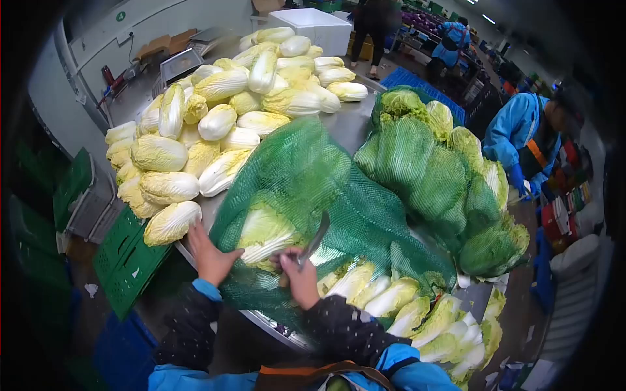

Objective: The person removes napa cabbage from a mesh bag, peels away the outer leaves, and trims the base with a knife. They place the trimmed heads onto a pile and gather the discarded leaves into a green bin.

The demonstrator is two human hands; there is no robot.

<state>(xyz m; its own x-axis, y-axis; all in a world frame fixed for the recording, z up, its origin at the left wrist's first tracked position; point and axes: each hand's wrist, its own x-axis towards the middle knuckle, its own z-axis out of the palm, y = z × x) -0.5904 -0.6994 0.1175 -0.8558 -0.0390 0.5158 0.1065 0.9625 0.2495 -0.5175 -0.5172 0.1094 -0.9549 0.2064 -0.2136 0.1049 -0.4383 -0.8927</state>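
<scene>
**Ana:** Head view looks down on a steel table (355,127). What are the 2 hands doing?

**Ben:** Left hand (210,255) lies on the near edge of a green net sack (313,189), fingers spread and pressing the mesh by the table's edge. Right hand (298,277) is closed round the handle of a knife (314,240), whose blade points up and away, lying over the net.

**Ana:** And what is inside that sack?

**Ben:** Cabbage (264,231) shows where the mesh is parted between the 2 hands, pale stalk and yellow-green leaves, touching both the net and the table. The sack lies at the middle of the table, nearest the person.

**Ana:** Anything else on the table?

**Ben:** A heap of trimmed cabbages (222,117) fills the far left, well apart from the knife. A second full sack (437,176) lies to the right, just beside the first. More loose cabbages (417,313) sit at the near right corner, partly under the net's edge.

**Ana:** And around it?

**Ben:** A green crate (124,260) stands on the floor below the left edge. A white box (316,26) sits beyond the far end. A co-worker in a blue jacket (521,133) stands at the right (what their hands hold I cannot tell).
</scene>
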